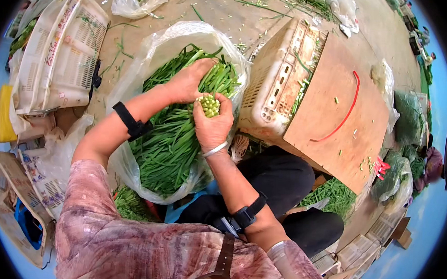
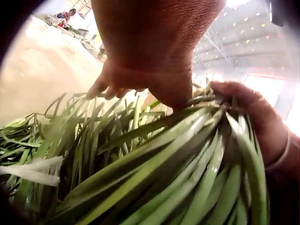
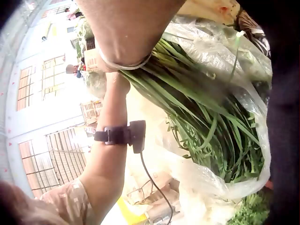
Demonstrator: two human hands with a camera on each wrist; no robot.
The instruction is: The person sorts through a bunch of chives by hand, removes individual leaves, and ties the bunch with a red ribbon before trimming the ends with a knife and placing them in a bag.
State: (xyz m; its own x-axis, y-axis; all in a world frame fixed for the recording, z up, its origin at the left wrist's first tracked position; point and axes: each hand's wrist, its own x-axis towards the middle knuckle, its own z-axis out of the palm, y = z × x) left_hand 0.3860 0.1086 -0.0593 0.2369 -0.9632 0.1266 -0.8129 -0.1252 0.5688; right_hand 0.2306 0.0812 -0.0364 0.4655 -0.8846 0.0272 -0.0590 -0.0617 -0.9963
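A bunch of garlic chives (image 1: 210,106) lies in my right hand (image 1: 214,127), its pale cut ends turned up. The thumb and fingers grip it just below those ends, and the long leaves hang down over the pile. My left hand (image 1: 185,81) is right beside the bunch, its thumb at the stems and its other fingers spread out over the chives behind. The left wrist view shows those fingers (image 2: 108,86) among the leaves, apart from the thumb. Below both hands, a clear plastic bag (image 1: 181,30) stands with its mouth wide, full of loose chives (image 1: 164,154).
To the right, a wooden board (image 1: 333,105) rests on a white plastic crate (image 1: 268,81), with a red strip (image 1: 356,96) and stem bits on it. More crates (image 1: 70,53) stand at the left. Cut greens (image 1: 330,197) lie near the person's bent legs (image 1: 277,178).
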